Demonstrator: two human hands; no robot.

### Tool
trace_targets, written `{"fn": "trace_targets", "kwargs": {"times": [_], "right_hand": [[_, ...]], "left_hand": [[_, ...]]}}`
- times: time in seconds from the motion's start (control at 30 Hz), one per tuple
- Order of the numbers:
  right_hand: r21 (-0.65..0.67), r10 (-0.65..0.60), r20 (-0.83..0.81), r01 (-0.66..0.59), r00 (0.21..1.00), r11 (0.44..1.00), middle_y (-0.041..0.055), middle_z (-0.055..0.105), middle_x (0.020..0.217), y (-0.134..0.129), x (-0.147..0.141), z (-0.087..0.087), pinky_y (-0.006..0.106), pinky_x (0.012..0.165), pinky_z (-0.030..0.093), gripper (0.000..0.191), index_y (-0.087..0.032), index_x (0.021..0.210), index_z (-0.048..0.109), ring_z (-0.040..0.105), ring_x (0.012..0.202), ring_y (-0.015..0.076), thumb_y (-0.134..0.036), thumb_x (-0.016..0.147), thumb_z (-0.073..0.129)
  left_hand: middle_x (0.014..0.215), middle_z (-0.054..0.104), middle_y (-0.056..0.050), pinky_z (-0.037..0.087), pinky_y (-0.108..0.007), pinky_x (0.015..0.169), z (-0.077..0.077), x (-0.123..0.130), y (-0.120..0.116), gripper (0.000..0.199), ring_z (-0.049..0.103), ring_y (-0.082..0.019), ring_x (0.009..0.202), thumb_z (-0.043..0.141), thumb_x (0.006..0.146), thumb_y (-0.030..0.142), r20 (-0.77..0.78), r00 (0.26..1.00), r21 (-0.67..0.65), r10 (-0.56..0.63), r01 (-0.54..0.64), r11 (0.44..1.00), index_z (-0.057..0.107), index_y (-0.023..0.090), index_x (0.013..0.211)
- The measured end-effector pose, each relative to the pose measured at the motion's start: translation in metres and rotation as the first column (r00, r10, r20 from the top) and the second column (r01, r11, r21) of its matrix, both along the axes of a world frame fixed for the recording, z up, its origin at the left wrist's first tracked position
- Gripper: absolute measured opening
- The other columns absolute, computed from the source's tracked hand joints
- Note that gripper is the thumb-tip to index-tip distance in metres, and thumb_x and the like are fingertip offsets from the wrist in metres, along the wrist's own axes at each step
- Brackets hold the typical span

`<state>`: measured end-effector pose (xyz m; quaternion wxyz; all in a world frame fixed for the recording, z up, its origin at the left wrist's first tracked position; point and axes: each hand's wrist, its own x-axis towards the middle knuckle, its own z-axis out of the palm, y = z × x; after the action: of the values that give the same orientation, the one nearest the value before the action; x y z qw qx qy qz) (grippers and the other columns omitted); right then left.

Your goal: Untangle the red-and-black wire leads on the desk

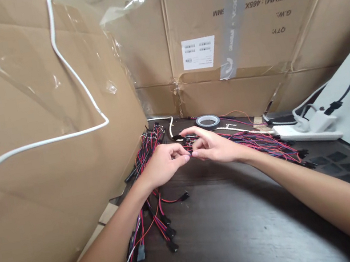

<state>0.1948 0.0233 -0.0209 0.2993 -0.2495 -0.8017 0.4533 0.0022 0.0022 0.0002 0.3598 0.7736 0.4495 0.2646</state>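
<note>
Accordingly, a corrugated cardboard sheet (pixel 19 95) leans along the left side of the dark wood surface (pixel 247 231), with a roll of tape (pixel 207 121) beyond the grips and a white power strip (pixel 307 132) off to their right. A loose bundle of red, black and blue wires (pixel 259 145) has its long axis running left to right through the grips, fanning out past the right hand. A second branch (pixel 153 218) with black connectors trails from under the left hand toward the person. The left hand (pixel 164 165) and right hand (pixel 213 146) meet at the fingertips, both grips nearly closed on thin strands; exact strands cannot be determined. The right hand is nearer the fanned ends.
</note>
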Motion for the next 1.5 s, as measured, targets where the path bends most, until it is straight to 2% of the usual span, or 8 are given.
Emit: {"fn": "trace_targets", "kwargs": {"times": [0.23,0.43,0.8,0.93,1.1,1.3,1.4,1.5], "right_hand": [[-0.019,-0.024,0.007,0.024,1.0,1.0,-0.0048,0.048,0.061,0.003,0.001,-0.003,0.019,0.048,0.032,0.052,-0.015,0.128,0.03,0.042,0.053,0.0082,-0.017,0.082,0.053],[-0.083,0.009,0.016,-0.007,1.0,0.997,-0.0064,0.047,0.057,0.004,0.001,-0.007,0.019,0.047,0.032,0.051,-0.014,0.126,0.032,0.04,0.05,0.0076,-0.016,0.079,0.053],[-0.396,0.009,-0.035,-0.022,0.999,0.918,-0.0097,0.044,0.052,-0.001,-0.004,-0.006,0.014,0.037,0.022,0.046,-0.018,0.112,0.033,0.032,0.041,0.0049,-0.017,0.071,0.054],[-0.314,0.022,0.003,-0.02,1.0,0.949,-0.0089,0.044,0.054,0.0,-0.006,-0.013,0.014,0.04,0.026,0.044,-0.016,0.114,0.034,0.036,0.044,0.0052,-0.014,0.074,0.051],[-0.031,-0.015,0.125,0.019,0.992,0.999,-0.0047,0.052,0.064,-0.004,-0.011,-0.02,0.018,0.049,0.034,0.055,-0.013,0.127,0.032,0.044,0.053,0.007,-0.007,0.074,0.048],[0.078,-0.01,0.12,0.001,0.993,0.997,-0.0018,0.059,0.072,-0.01,-0.016,-0.02,0.023,0.061,0.041,0.065,-0.014,0.137,0.021,0.052,0.062,0.0089,-0.004,0.078,0.045],[0.087,-0.025,0.109,0.015,0.994,0.996,-0.0017,0.057,0.071,-0.009,-0.013,-0.019,0.024,0.062,0.041,0.061,-0.012,0.136,0.023,0.052,0.063,0.0093,-0.007,0.08,0.047],[0.03,-0.003,0.123,-0.001,0.992,1.0,-0.0043,0.052,0.064,-0.005,-0.007,-0.017,0.022,0.056,0.038,0.059,-0.011,0.135,0.024,0.047,0.057,0.0087,-0.01,0.081,0.048]], "left_hand": [[0.061,0.059,0.001,0.034,-0.023,0.057,-0.006,0.001,-0.001,0.016,0.048,-0.008,0.057,0.054,0.08,0.021,-0.095,0.995,0.191,0.036,-0.017,0.981,0.062,0.013,0.07],[0.063,0.062,-0.001,0.035,-0.023,0.057,-0.012,0.0,0.0,0.019,0.05,-0.008,0.055,0.05,0.084,0.016,-0.238,0.969,0.397,-0.059,0.153,0.905,0.063,0.013,0.071],[0.073,0.066,-0.004,0.039,-0.026,0.063,-0.02,-0.009,0.008,0.021,0.058,-0.012,0.065,0.047,0.088,0.021,-0.429,0.893,0.478,-0.136,0.352,0.805,0.066,0.015,0.08],[0.073,0.065,-0.003,0.037,-0.027,0.062,-0.019,-0.007,0.005,0.022,0.059,-0.014,0.068,0.047,0.088,0.022,-0.517,0.853,0.444,-0.067,0.334,0.831,0.063,0.016,0.075],[0.083,0.065,-0.006,0.034,-0.029,0.059,-0.021,-0.005,-0.001,0.012,0.06,-0.021,0.076,0.049,0.083,0.019,-0.646,0.764,0.35,0.002,0.293,0.89,0.06,0.017,0.079],[0.074,0.063,-0.005,0.037,-0.027,0.064,-0.022,0.0,-0.003,0.017,0.058,-0.015,0.069,0.045,0.082,0.016,-0.423,0.891,0.154,-0.164,0.249,0.956,0.059,0.014,0.072],[0.061,0.059,-0.001,0.035,-0.024,0.058,-0.019,0.004,-0.004,0.02,0.053,-0.011,0.057,0.043,0.08,0.015,-0.312,0.939,-0.006,-0.145,0.151,0.989,0.055,0.013,0.064],[0.059,0.058,0.0,0.034,-0.023,0.055,-0.016,0.003,-0.002,0.021,0.049,-0.011,0.055,0.047,0.08,0.021,-0.261,0.96,-0.037,-0.098,0.091,0.995,0.059,0.013,0.066]]}}
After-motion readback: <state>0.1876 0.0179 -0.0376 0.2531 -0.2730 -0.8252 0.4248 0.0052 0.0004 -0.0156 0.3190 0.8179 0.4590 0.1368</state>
